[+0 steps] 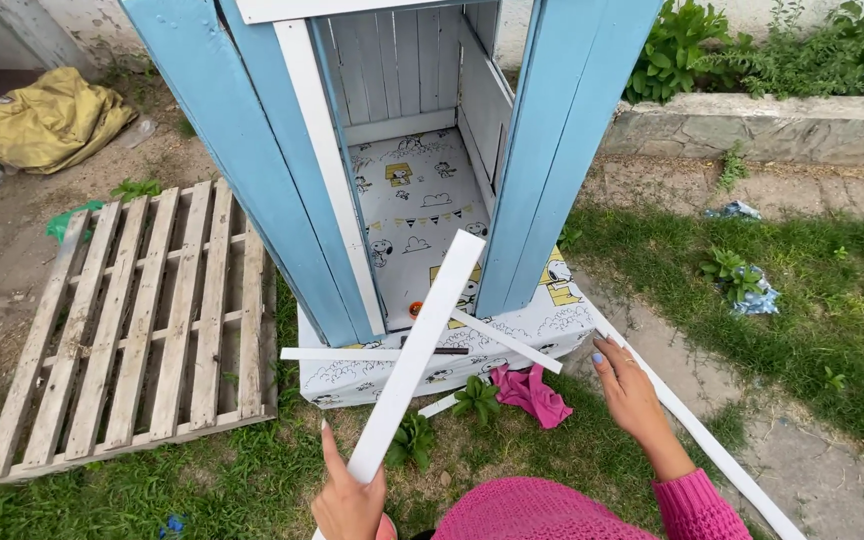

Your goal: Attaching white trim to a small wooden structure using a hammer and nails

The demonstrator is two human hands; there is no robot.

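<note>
Your left hand has fingers wrapped round the white slat angling up past them, right hand spread open over the long strip — swing carelessly and its tip could clip the blue playhouse.

I see my right hand with pale blue polish on the nails, a thin ring on one finger, and a fuzzy pink knit sleeve at the wrist.
</note>
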